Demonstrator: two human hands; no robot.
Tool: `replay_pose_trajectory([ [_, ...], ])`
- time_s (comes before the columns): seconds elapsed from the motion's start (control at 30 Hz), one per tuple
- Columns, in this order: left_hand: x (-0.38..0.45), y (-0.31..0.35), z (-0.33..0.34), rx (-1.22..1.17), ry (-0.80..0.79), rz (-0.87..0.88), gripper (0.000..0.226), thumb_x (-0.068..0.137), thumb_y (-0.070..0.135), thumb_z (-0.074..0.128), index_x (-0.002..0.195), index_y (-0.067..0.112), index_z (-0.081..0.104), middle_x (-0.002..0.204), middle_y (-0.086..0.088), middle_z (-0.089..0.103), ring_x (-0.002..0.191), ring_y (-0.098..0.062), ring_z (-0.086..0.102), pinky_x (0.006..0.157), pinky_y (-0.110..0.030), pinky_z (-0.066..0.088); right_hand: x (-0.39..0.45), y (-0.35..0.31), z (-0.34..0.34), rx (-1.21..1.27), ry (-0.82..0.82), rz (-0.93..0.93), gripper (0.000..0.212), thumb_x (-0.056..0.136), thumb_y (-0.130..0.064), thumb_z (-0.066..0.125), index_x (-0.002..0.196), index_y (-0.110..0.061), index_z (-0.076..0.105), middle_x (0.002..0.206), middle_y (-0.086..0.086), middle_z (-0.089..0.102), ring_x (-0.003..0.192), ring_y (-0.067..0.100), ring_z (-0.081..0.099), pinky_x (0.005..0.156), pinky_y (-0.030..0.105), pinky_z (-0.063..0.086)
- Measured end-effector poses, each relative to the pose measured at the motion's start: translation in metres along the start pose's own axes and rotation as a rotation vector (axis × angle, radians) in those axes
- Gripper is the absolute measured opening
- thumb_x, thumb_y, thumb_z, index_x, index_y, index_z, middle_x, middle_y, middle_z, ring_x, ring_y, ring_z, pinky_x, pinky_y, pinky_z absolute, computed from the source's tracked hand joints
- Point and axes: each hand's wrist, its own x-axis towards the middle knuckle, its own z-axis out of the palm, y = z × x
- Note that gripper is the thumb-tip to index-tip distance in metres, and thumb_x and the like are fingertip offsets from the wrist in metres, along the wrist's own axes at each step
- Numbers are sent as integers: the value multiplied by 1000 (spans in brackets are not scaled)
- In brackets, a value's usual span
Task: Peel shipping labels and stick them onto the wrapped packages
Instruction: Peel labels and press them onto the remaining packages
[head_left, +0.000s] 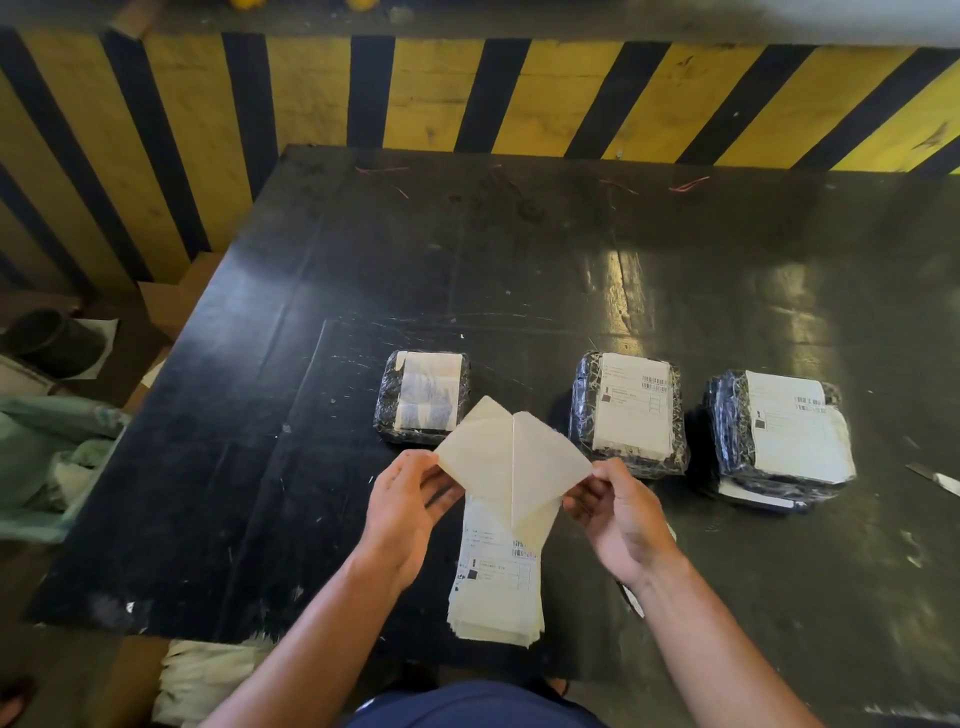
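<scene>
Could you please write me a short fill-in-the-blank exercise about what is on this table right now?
1. The number of wrapped packages on the black table is ____.
2. Both hands, the left hand and the right hand, hold one ____ between them.
3. The stack of labels lies ____ the hands.

Missing words: three; label sheet; below

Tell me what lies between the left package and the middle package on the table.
Head view: between the left package and middle package lies bare black table; only the held sheet's upper tip intrudes.
</scene>
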Motion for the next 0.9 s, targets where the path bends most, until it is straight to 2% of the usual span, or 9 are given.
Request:
replay_pose_trajectory([
  [0.13, 2, 9, -6, -95, 92, -2, 19, 108, 9, 46, 112, 2, 64, 104, -11, 82, 103, -28, 77, 84, -37, 59, 11, -1, -21, 93, 63, 12, 20, 98, -6, 53, 78, -10, 54, 76, 10, 64, 66, 21, 62, 70, 32, 51],
  [0.2, 5, 12, -8, -133, 132, -4, 19, 109, 10, 45, 113, 2, 62, 106, -12, 81, 101, -28, 77, 82, -36, 59, 15, -1, -32, 110, 93, 5, 15, 97, -7, 53, 83, -8, 56, 82, 13, 62, 71, 25, 60, 79, 38, 52],
  [0.27, 8, 15, -11, -179, 169, -2, 17, 108, 11, 45, 110, 3, 60, 109, -14, 79, 99, -27, 77, 79, -34, 59, 16, -3, -40, 134, 120, 2, 16, 98, -7, 51, 82, -8, 56, 78, 12, 60, 70, 25, 59, 85, 40, 51],
  [0.37, 12, 19, -16, -222, 225, 18, 16, 108, 14, 44, 107, 7, 59, 111, -12, 78, 99, -26, 77, 78, -34, 58, 12, -11, -51, 193, 159, -20, 23, 97, -9, 48, 74, -12, 53, 68, 5, 57, 64, 19, 54, 70, 34, 48],
  [0.53, 17, 31, -29, -155, 270, 83, 21, 111, 20, 42, 105, 12, 60, 114, -9, 76, 102, -25, 75, 82, -35, 59, 7, -31, -85, 223, 191, -142, 17, 96, -11, 46, 81, -14, 54, 75, 4, 61, 74, 20, 55, 76, 33, 47],
  [0.67, 16, 31, -34, -35, 251, 105, 20, 111, 20, 41, 103, 14, 59, 113, -8, 76, 102, -25, 75, 83, -36, 59, -5, -46, -94, -5, 171, -279, 22, 100, -9, 44, 82, -16, 52, 76, 3, 64, 67, 16, 59, 66, 30, 48],
  [0.73, 13, 25, -33, 10, 225, 95, 21, 111, 20, 40, 102, 15, 58, 109, -6, 76, 99, -23, 75, 80, -36, 58, -7, -46, -98, -238, 209, -364, 25, 102, -7, 45, 79, -15, 49, 71, 5, 60, 65, 15, 58, 63, 28, 48],
  [0.83, 10, 11, -27, 68, 181, 54, 21, 111, 20, 42, 101, 16, 59, 107, -5, 78, 97, -22, 77, 79, -36, 58, -3, -38, -111, -685, 290, -442, 24, 104, -13, 51, 82, -5, 51, 78, 19, 55, 75, 21, 57, 70, 36, 44],
  [0.9, 7, -1, -19, 83, 145, 11, 19, 109, 18, 44, 100, 15, 60, 104, -5, 80, 96, -22, 77, 80, -38, 58, 3, -31, -119, -884, 331, -429, 21, 103, -14, 55, 84, -6, 56, 76, 10, 64, 73, 19, 61, 68, 36, 45],
])
